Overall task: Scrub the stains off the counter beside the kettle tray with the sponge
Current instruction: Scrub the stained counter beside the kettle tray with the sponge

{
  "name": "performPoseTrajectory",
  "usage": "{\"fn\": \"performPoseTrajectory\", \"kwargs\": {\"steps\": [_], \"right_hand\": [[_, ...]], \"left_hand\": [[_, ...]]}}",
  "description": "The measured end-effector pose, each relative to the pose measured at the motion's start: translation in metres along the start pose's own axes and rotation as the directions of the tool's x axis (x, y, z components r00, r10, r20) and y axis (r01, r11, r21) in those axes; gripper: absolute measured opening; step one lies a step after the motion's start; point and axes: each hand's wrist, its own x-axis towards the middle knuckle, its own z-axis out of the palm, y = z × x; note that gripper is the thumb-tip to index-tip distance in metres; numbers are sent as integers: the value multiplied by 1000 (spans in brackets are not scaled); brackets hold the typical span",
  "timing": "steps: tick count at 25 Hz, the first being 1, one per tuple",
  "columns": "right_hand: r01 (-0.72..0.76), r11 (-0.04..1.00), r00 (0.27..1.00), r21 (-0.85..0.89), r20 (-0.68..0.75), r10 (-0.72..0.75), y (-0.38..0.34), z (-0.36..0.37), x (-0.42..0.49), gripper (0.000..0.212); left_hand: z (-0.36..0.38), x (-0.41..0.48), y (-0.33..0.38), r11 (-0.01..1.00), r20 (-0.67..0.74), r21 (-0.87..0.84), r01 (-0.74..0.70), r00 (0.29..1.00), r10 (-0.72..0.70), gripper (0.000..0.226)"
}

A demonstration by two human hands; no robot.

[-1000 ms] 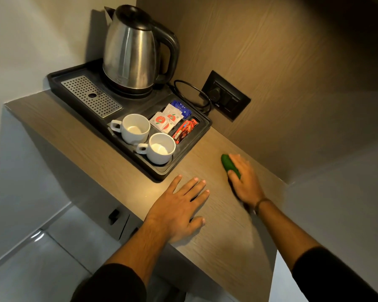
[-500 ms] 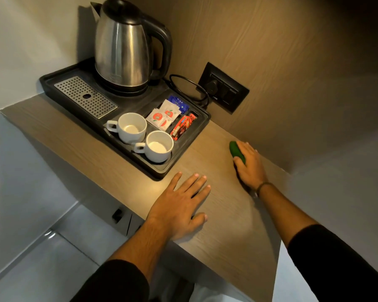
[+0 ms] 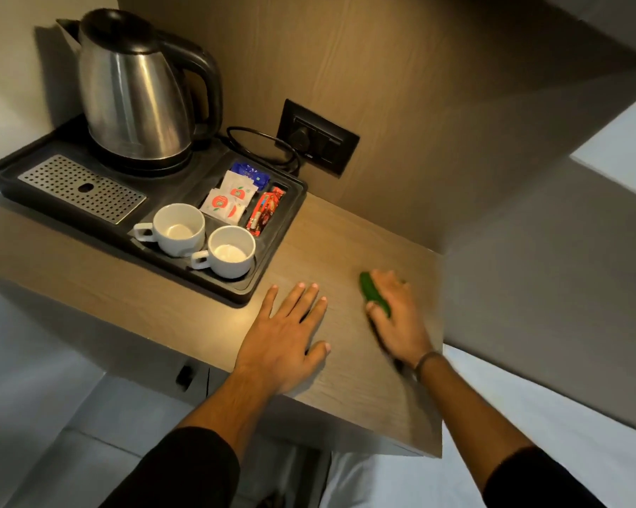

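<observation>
A green sponge (image 3: pixel 373 294) lies pressed on the wooden counter (image 3: pixel 331 247), to the right of the black kettle tray (image 3: pixel 272 251). My right hand (image 3: pixel 399 317) covers most of the sponge and grips it; the hand is blurred. Flat on the counter near the front edge rests my left hand (image 3: pixel 283 342), fingers spread, just below the tray's near corner. I make out no stains on the wood from here.
On the tray stand a steel kettle (image 3: pixel 133 93), two white cups (image 3: pixel 179 229) (image 3: pixel 232 256), sachets (image 3: pixel 232 199) and a metal drip grate (image 3: pixel 81 187). A wall socket (image 3: pixel 316 137) with the kettle cord sits behind. A wall panel closes the counter on the right.
My right hand has slid the sponge away toward the back wall and then back toward me. My left hand stayed flat in place. The camera view shifted.
</observation>
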Motion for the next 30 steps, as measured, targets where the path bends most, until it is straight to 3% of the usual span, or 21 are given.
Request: {"fn": "performPoseTrajectory", "kwargs": {"steps": [3, 8, 13, 19, 23, 26, 30], "right_hand": [[182, 982, 979, -42, 99, -178, -4, 14, -71, 69], [-122, 992, 992, -30, -22, 121, 1, -9, -51, 64], [75, 997, 992, -13, 105, -73, -24, 14, -103, 75], [-141, 989, 990, -38, 2, 141, -35, 10, -66, 64], [2, 996, 1000, -93, -19, -3, -82, 17, -119, 61], [33, 993, 996, -115, -83, -43, -91, 35, -145, 66], [251, 956, 968, -152, 18, -251, -154, 67, -225, 73]], "left_hand": [[0, 0, -1, 1000, 0, -2, -3, 1000, 3, 76], [-1, 2, -1, 1000, 9, 0, 1, 1000, -1, 76], [-1, 1, -2, 1000, 21, 5, -1, 1000, 1, 76], [-17, -7, 4, 999, 78, 41, 12, 997, -15, 78], [-40, -84, 16, 991, -59, 96, 93, 994, -88, 79], [-37, -120, 9, 985, -45, 104, 138, 990, -134, 80], [-39, -273, 13, 920, -95, 108, 377, 925, -368, 81]]}}
